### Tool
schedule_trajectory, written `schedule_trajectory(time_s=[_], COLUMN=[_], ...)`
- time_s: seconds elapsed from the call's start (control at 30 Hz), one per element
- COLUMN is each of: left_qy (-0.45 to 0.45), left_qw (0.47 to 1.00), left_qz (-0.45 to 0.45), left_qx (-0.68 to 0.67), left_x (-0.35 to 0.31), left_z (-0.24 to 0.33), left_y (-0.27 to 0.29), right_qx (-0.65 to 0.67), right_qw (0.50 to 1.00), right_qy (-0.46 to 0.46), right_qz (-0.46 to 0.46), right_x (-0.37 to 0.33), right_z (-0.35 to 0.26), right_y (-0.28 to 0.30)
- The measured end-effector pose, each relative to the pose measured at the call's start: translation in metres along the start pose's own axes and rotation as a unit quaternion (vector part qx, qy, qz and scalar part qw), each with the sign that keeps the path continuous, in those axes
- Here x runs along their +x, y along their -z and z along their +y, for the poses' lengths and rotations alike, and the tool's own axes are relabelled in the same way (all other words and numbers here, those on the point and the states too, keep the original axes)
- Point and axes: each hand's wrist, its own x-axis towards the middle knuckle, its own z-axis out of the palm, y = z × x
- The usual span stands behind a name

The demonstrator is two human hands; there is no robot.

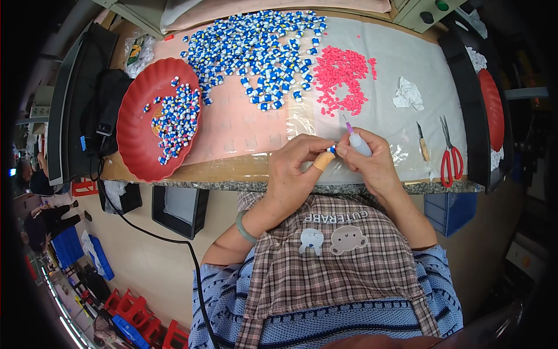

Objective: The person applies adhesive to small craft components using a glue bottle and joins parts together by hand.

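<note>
My left hand [289, 167] pinches a small blue-and-white piece [332, 149] between thumb and finger, just above the table's front edge. A tan finger cover [323, 160] wraps one of its digits. Close beside it, my right hand [379, 167] grips a small squeeze bottle [359, 143] with a purple needle tip [349, 126] pointing up and away from me. The right fingertips come near the piece; whether they touch it I cannot tell. Beyond my hands lie a wide spread of similar blue-and-white pieces [250, 49] and a patch of small pink pieces [343, 72].
At left a red scalloped bowl [132, 125] holds several finished-looking pieces. To the right lie crumpled tissue [408, 94], a wooden-handled knife [424, 145] and red-handled scissors [451, 163]. A black tray [465, 110] stands at the far right. A black cable [145, 234] hangs over the front edge.
</note>
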Motion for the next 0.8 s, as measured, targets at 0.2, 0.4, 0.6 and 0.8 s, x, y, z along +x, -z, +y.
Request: schedule_trajectory(time_s=[0.2, 0.4, 0.6, 0.8], left_qy=[-0.104, -0.097, -0.146, -0.178], left_qw=[0.986, 0.992, 0.98, 0.972], left_qz=[0.027, 0.057, 0.064, 0.059], left_qx=[0.13, 0.062, 0.12, 0.139], left_x=[-0.001, -0.004, -0.003, -0.003], left_z=[-0.001, -0.004, 0.002, 0.002], left_y=[-0.001, -0.007, -0.004, -0.003], right_qx=[-0.025, 0.011, -0.106, -0.093], right_qw=[0.998, 0.999, 0.977, 0.975], right_qy=[0.046, 0.032, 0.18, 0.194], right_qz=[0.033, 0.029, 0.049, 0.056], right_x=[-0.004, -0.007, -0.007, -0.011], right_z=[0.006, 0.006, 0.012, 0.022], right_y=[-0.006, -0.007, -0.011, -0.013])
